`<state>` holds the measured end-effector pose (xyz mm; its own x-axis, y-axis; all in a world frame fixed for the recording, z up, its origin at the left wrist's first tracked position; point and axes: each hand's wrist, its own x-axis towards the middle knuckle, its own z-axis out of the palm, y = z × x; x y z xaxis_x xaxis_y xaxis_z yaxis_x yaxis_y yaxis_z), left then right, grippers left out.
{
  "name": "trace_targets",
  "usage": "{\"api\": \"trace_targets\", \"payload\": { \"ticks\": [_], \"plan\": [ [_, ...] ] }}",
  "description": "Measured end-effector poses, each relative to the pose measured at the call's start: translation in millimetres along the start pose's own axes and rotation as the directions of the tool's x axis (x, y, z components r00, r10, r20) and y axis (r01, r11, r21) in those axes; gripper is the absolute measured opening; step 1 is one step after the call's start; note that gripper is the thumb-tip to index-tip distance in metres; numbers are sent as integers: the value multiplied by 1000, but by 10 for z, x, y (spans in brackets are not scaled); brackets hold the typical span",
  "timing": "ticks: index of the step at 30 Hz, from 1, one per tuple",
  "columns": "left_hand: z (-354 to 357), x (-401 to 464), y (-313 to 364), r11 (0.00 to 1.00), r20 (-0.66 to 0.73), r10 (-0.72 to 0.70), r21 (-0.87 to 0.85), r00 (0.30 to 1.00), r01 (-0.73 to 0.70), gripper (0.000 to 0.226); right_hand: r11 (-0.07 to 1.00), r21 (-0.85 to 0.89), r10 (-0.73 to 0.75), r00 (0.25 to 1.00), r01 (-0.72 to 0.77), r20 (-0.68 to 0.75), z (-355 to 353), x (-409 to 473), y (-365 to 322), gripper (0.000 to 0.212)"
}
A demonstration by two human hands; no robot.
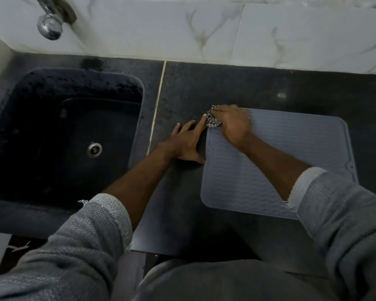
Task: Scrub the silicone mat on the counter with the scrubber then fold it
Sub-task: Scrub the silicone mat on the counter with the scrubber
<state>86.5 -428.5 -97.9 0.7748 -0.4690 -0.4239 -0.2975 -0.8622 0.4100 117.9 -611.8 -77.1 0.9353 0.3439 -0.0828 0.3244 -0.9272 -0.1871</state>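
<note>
- Head view, item one: silicone mat (291, 153), grey-blue, wavy ribbed face, rounded corners; lies flat and unfolded on the dark stone counter (269, 88), to the right of the sink.
- Item two: scrubber (213, 120), a small wad of metallic mesh; sits at the mat's far left corner, under the fingertips of the right hand.
- Item three: right hand (231, 124), fingers curled over the scrubber and gripping it, bearing down onto the mat; slightly motion-blurred.
- Item four: left hand (188, 141), fingers spread and straight, palm down on the counter just beside the mat's left edge; the forefinger reaches to the corner by the scrubber, the thumb touches the edge. It holds nothing.
- Item five: sink (139, 88), dark, with drain (94, 149); tap (50, 22) above, at the marble-tiled wall (204, 29).
- Step in hand, as judged: scrubbing, at one corner; folding not begun.
- Next move calls for: strokes carried across the ribs toward the near and right portions, with the left hand bracing the edge so the mat does not slide.
</note>
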Motion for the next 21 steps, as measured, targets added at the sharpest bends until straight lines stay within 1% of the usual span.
{"api": "trace_targets", "payload": {
  "ticks": [2, 6, 9, 15, 21],
  "plan": [
    [1, 1, -5, 1000, 3, 7, -29, 1000, -7, 139, 1000, -6, -2, 1000, 2, 19, 25, 0, 10, 48],
    [-50, 14, -28, 997, 62, -6, -72, 998, 11, 141, 999, -35, -19, 999, 20, 32, 9, -41, -53, 47],
    [-84, 10, -19, 997, 96, -9, -73, 995, 16, 142, 998, -54, 15, 999, -12, 51, 26, -193, -113, 49],
    [-24, -28, 19, 999, 30, 9, -46, 1000, -8, 146, 998, -68, 5, 998, -1, 60, 67, -446, -231, 51],
    [-12, -23, 36, 1000, 18, -9, -8, 1000, 9, 143, 999, -50, 12, 998, -9, 57, 59, -439, -247, 48]
  ]
}}
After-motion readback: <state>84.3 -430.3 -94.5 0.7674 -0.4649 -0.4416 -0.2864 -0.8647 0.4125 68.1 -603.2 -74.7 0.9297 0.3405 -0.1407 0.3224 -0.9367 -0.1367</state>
